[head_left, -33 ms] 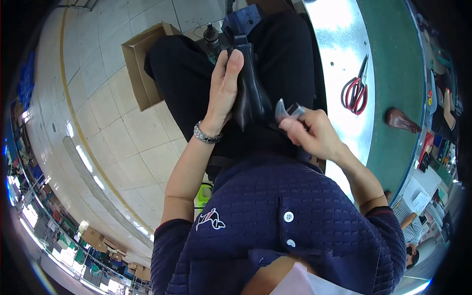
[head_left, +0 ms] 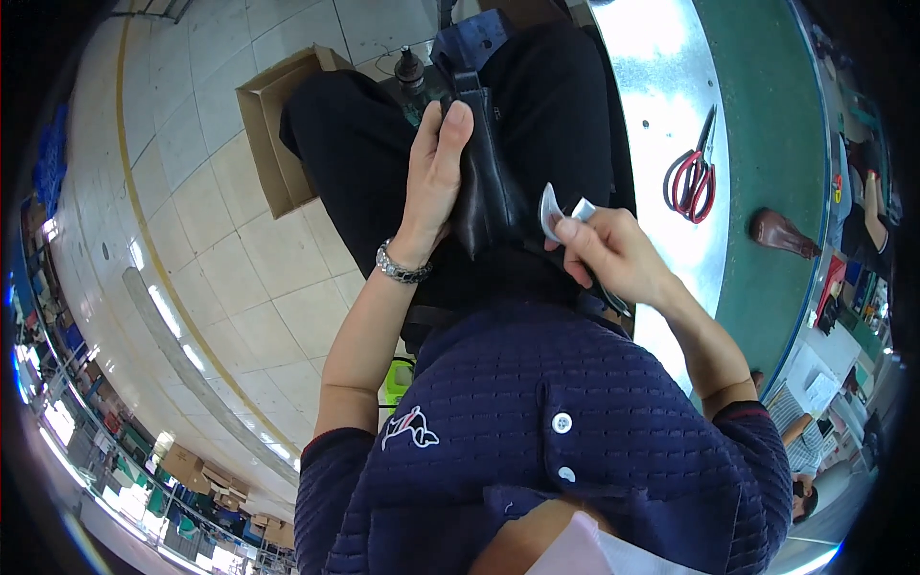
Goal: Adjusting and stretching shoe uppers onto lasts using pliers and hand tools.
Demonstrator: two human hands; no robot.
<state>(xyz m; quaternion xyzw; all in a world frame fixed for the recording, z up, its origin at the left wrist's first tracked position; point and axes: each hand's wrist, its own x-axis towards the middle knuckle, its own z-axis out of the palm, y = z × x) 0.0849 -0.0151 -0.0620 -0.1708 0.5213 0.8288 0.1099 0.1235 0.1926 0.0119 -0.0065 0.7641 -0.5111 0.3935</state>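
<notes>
Right fingers: my right fingers [head_left: 592,245] are curled in and pinching a silver hand tool [head_left: 549,213], curved bit poking out past my thumb, dark end showing under my palm
Left fingers: left fingers [head_left: 444,158] lie along the left side of the black leather piece, thumb and 1 finger pointing up; the others are hidden, so can't tell if they're gripping or just pressing
Leather piece: the black leather piece [head_left: 494,187] sits between my thighs, pointy end toward me, strap at the far end. Tool is just to its right, looks like a small gap
Wrist: metal-band watch [head_left: 401,266], left side
Lap: black trousers [head_left: 556,105], navy shirt [head_left: 517,383] with 2 white buttons in view
Past my knees: dark-topped bottle-ish thing [head_left: 410,69], partly blocked, so don't quote me
Right side: shiny metal bench [head_left: 661,86] with 1 pair of red-handled scissors [head_left: 692,185], then a green surface [head_left: 767,115] with 1 brown shoe-shaped thing [head_left: 779,232]
Left side: open cardboard box [head_left: 273,134] on the tile floor [head_left: 235,244], beside my leg
</notes>
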